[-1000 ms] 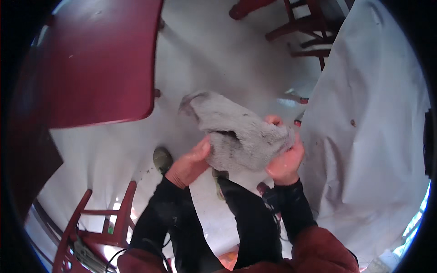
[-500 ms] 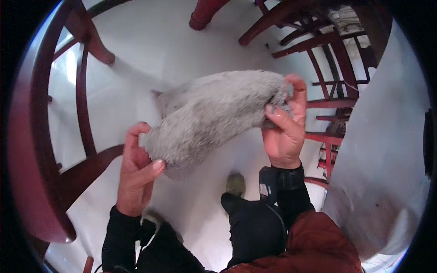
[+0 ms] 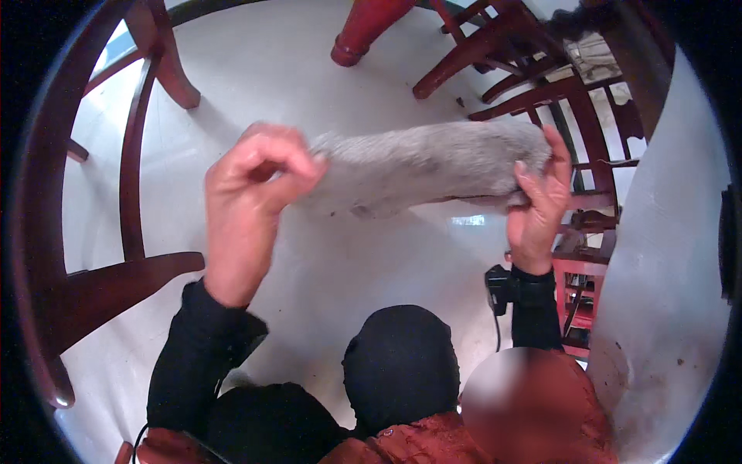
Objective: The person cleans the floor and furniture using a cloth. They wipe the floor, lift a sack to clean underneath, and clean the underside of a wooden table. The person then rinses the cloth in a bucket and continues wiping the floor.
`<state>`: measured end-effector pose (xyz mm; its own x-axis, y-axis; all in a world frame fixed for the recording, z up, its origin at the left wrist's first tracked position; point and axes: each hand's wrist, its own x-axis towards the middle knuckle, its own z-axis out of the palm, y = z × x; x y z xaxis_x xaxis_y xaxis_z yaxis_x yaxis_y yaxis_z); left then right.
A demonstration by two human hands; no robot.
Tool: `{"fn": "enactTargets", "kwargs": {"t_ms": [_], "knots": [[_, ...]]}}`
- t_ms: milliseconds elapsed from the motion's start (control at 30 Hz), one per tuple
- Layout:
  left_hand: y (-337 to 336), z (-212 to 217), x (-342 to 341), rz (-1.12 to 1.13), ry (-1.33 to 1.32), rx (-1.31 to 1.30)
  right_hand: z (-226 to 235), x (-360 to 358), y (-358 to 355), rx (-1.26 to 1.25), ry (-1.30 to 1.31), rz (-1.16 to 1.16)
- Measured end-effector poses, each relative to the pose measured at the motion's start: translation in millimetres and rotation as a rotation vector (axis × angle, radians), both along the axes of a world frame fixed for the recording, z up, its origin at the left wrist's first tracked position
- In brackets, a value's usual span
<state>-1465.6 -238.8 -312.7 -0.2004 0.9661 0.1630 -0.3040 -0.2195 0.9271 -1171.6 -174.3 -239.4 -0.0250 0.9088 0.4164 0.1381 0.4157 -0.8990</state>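
Holds a grey cloth (image 3: 421, 162) stretched lengthwise between both hands, above the pale floor (image 3: 270, 81) and farther off than the knees in black trousers (image 3: 398, 363). Pinches the left end between thumb and forefinger of the left hand (image 3: 249, 185), narrow at the tips, with blur hiding the exact contact. Grips the right end in the right hand (image 3: 541, 203), thumb on the near side and fingers wrapped around the edge. Wears a black device (image 3: 499, 289) at the right wrist.

Compared with half a second ago, has the left hand raised farther from the body and the right hand shifted right, so holds the cloth nearly level instead of slanting down to the near left. Shows it drawn out longer than the bunched shape of a second ago. Now hides the shoes seen earlier.

Has a dark red wooden chair (image 3: 139, 277) at left, a red turned leg (image 3: 371, 32) at the far side, more wooden chairs (image 3: 491, 56) at far right and a whitish sheet (image 3: 657, 263) hanging close by on the right.
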Motion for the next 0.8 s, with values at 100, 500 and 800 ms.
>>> {"fn": "enactTargets", "kwargs": {"t_ms": [100, 500, 800], "knots": [[35, 4, 22, 0.055, 0.111, 0.180, 5, 16, 3, 0.082, -0.001, -0.133], [87, -169, 43, 0.322, 0.822, -0.073, -184, 279, 90, -0.780, -1.362, -0.390], [119, -261, 52, 0.436, 1.613, -0.302, -280, 143, 114, -0.206, -1.388, -0.147]]}}
